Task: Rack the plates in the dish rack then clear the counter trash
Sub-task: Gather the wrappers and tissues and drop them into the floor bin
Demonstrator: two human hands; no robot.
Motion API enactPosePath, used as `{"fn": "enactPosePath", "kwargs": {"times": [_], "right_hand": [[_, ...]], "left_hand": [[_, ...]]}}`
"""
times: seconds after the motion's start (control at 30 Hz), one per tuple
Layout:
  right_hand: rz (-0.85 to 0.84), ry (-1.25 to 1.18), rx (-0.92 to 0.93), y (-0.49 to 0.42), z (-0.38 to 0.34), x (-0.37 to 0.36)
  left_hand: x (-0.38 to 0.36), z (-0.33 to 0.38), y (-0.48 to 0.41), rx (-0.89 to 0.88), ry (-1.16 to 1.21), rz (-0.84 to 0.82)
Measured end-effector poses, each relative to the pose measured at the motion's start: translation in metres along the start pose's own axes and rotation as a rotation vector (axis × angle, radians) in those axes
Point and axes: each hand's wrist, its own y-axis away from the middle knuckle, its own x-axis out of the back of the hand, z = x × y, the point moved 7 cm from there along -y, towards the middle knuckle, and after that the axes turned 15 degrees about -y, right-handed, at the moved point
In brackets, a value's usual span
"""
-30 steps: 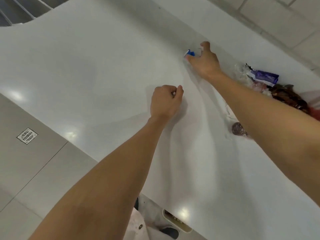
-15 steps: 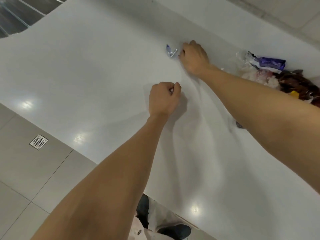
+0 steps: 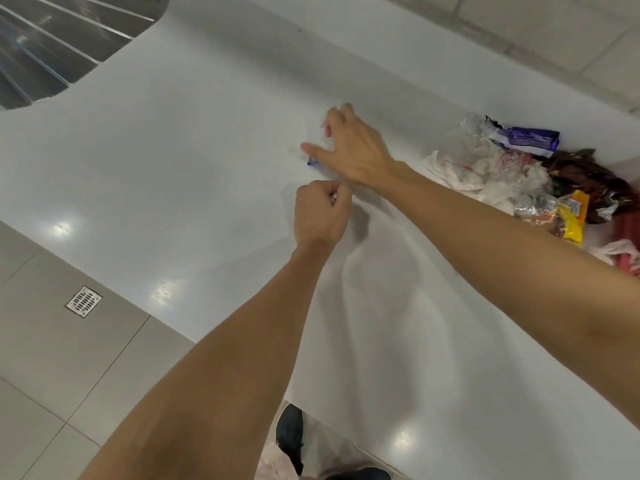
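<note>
On the white counter [image 3: 180, 168] my right hand [image 3: 356, 150] reaches far, its fingers spread over a small clear wrapper with a blue end [image 3: 312, 163]. The blue tip shows just under the thumb; the rest of the wrapper is blurred or hidden by the hand. My left hand [image 3: 322, 216] is curled into a fist just in front of it, and a small white scrap [image 3: 333, 199] shows between thumb and forefinger. A pile of trash [image 3: 540, 181] lies to the right by the wall: clear plastic, white tissue, and purple, brown and yellow wrappers.
A ribbed metal drainboard [image 3: 52, 46] fills the top left corner. The tiled wall [image 3: 519, 36] runs along the counter's far edge. Below the counter's near edge are floor tiles with a drain grate [image 3: 83, 301] and my shoes [image 3: 291, 431].
My right hand has drawn the blue-ended wrapper nearer, toward my left fist, and its fingers have spread out. The left fist has stayed in place. The view has shifted, showing more of the trash pile.
</note>
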Motion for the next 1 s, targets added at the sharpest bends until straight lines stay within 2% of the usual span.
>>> {"fn": "enactPosePath", "kwargs": {"times": [0.07,0.13,0.33,0.4,0.5,0.57,0.83,1.0], "right_hand": [[-0.085,0.139,0.052,-0.001,-0.006,-0.020],[-0.103,0.200,0.096,-0.002,-0.007,-0.030],[-0.087,0.099,0.085,0.016,-0.013,-0.031],[-0.004,-0.032,0.048,0.031,-0.005,-0.025],[0.274,-0.286,-0.014,0.058,0.011,-0.008],[0.377,-0.404,-0.061,0.079,0.019,-0.005],[0.414,-0.603,-0.262,0.175,0.019,-0.005],[0.464,-0.939,-0.454,0.244,0.016,-0.010]], "left_hand": [[0.000,0.000,-0.002,-0.001,0.021,0.000],[0.000,0.001,-0.004,-0.001,0.025,0.004],[0.002,-0.003,-0.004,-0.011,0.001,0.016],[0.002,-0.002,-0.004,-0.021,-0.006,0.009],[0.001,-0.001,-0.007,-0.019,-0.010,-0.002],[0.000,0.000,-0.008,-0.017,-0.025,-0.012],[0.004,0.013,-0.001,-0.153,-0.163,-0.026],[0.003,0.009,0.046,-0.238,-0.153,-0.049]]}}
